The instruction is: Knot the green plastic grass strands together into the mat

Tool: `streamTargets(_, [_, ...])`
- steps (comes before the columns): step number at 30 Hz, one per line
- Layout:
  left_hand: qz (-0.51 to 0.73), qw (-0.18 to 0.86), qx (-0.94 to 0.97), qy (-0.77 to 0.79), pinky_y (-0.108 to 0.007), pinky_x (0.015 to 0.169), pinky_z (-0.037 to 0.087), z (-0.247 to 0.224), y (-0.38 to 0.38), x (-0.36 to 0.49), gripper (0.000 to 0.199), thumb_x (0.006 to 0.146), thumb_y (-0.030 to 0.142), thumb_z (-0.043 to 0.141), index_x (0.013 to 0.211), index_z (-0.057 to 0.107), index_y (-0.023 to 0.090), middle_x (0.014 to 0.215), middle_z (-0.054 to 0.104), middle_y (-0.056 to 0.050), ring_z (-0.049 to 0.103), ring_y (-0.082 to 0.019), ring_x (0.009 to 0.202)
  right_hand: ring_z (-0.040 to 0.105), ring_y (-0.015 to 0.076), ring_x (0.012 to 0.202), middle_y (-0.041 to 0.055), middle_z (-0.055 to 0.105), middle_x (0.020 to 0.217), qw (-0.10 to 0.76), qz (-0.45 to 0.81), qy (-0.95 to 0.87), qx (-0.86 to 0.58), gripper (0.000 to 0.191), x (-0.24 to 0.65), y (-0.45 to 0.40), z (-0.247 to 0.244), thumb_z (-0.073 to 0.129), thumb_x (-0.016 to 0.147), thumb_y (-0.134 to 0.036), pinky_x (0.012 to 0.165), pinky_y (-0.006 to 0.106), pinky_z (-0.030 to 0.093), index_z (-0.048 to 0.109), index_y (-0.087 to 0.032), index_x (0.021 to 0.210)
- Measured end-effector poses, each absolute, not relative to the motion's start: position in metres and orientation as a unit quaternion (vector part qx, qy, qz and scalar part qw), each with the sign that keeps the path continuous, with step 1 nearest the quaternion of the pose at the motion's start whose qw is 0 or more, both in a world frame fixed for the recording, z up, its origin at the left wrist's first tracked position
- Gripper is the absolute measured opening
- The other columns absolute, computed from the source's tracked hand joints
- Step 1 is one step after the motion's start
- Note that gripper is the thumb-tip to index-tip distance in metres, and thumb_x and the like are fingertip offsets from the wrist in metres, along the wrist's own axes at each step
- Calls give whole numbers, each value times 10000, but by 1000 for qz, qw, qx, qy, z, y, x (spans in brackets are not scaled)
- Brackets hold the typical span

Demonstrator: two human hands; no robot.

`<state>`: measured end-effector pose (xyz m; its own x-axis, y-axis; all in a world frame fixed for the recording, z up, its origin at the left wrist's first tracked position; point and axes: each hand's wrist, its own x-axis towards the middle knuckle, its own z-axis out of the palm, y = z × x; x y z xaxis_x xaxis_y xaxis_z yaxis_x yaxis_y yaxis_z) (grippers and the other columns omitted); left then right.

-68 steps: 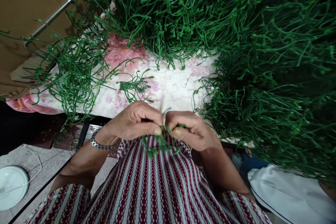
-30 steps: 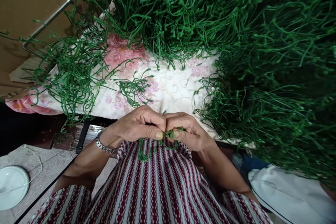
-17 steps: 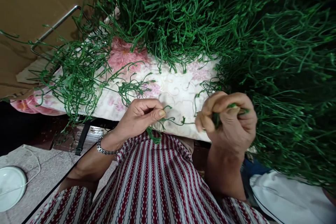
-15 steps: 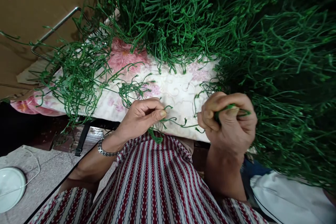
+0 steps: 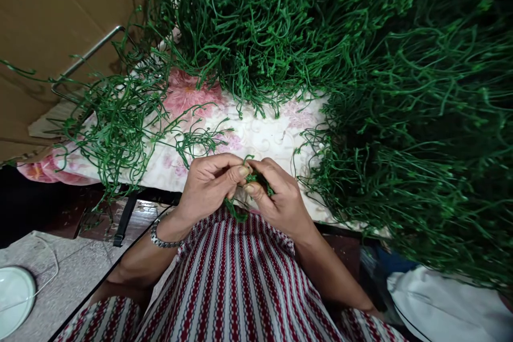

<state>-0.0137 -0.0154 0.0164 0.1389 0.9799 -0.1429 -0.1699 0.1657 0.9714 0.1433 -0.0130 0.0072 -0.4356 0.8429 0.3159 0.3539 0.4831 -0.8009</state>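
Note:
My left hand [image 5: 212,184] pinches thin green stems [image 5: 236,210] between thumb and forefinger, and some of them hang below it. Fingertips nearly touching it, my right hand [image 5: 280,197] is closed on more green stems [image 5: 256,175]. Both hands are over the front edge of a white cloth [image 5: 264,136] with pink flowers. A large heap of green stems [image 5: 272,32] covers the back and right of the cloth. At the left lies a smaller loose pile [image 5: 116,128], with a few stems [image 5: 200,141] between it and my hands.
Brown cardboard [image 5: 68,5] stands at the left behind a metal bar [image 5: 88,56]. A white round object [image 5: 15,302] is on the floor at lower left. Black straps [image 5: 126,219] hang under the table's edge. White fabric [image 5: 444,299] lies at lower right.
My right hand has come left and down from beside the heap to meet my left hand. My left hand has stayed in nearly the same place. The view has shifted slightly.

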Motion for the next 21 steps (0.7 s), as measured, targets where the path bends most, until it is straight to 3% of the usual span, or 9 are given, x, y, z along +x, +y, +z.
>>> streamTargets(4, [493, 562, 482, 456, -168, 388, 334, 16, -17, -12, 61, 753, 201, 620, 732, 645, 150, 565, 510, 22, 422, -39, 405, 495, 124, 699, 20, 504, 739, 367, 337, -775, -388, 60, 140, -14, 9, 484, 848, -205, 620, 247, 409, 521, -165, 874])
streamTargets(7, [541, 543, 489, 416, -172, 389, 352, 18, -16, -9, 32, 745, 165, 621, 733, 649, 157, 688, 525, 8, 459, -32, 428, 460, 112, 647, -5, 447, 669, 393, 330, -766, -388, 101, 139, -11, 9, 472, 850, -200, 593, 236, 379, 479, -174, 753])
streamTargets(12, [561, 672, 360, 323, -179, 386, 361, 23, -10, -5, 94, 776, 204, 581, 716, 620, 144, 841, 574, -20, 459, -6, 379, 460, 108, 635, 0, 453, 659, 398, 382, -773, -313, 174, 140, -1, 12, 435, 872, -239, 589, 232, 377, 489, -165, 724])
streamTargets(21, [506, 778, 254, 272, -155, 350, 294, 29, -7, -6, 215, 745, 264, 596, 607, 508, 126, 599, 554, 14, 337, 1, 320, 522, 119, 702, 32, 538, 697, 388, 466, -767, -210, 255, 142, 8, 12, 387, 899, -319, 661, 248, 442, 516, -159, 748])
